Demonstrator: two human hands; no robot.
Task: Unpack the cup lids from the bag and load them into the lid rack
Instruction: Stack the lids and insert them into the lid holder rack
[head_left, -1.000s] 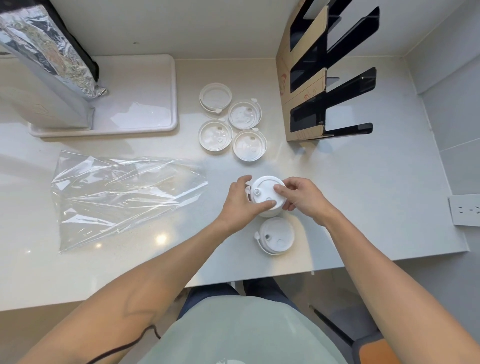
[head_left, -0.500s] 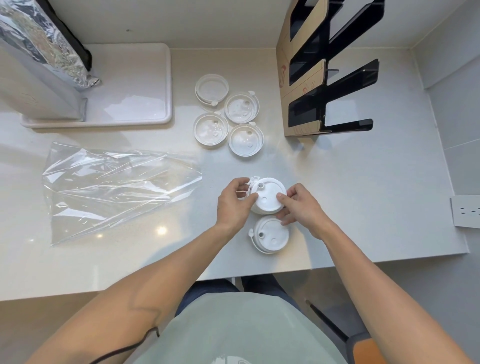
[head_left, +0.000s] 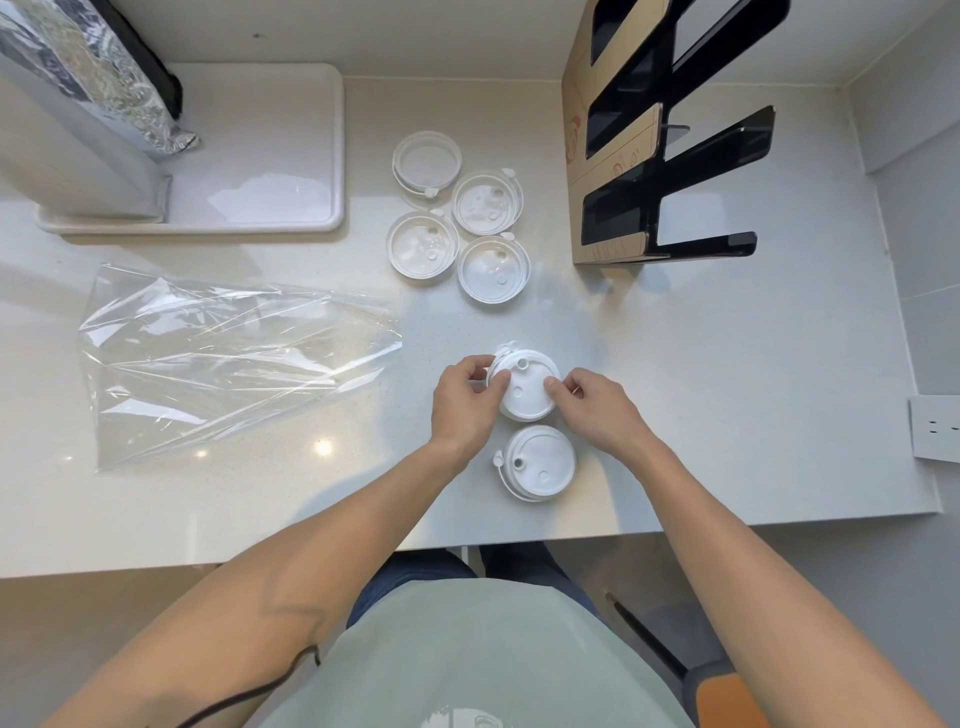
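A stack of white cup lids (head_left: 525, 387) stands near the middle of the white counter. My left hand (head_left: 464, 402) pinches its left rim and my right hand (head_left: 597, 410) pinches its right rim. Just in front of it lies another white lid (head_left: 540, 462), top side up and untouched. Several more lids (head_left: 460, 221) lie upside down in a cluster further back. The empty clear plastic bag (head_left: 223, 358) lies flat to the left. The black lid rack (head_left: 670, 135) with cardboard sides stands at the back right, its slots empty.
A white tray (head_left: 270, 156) sits at the back left with a foil-lined bag (head_left: 93, 78) standing on it. A wall socket (head_left: 935, 428) is at the right edge. The counter's front edge (head_left: 675, 525) runs just behind my forearms.
Both hands stay on the lid stack, and their fingers have shifted from its top out to its rims. The camera view has drifted slightly.
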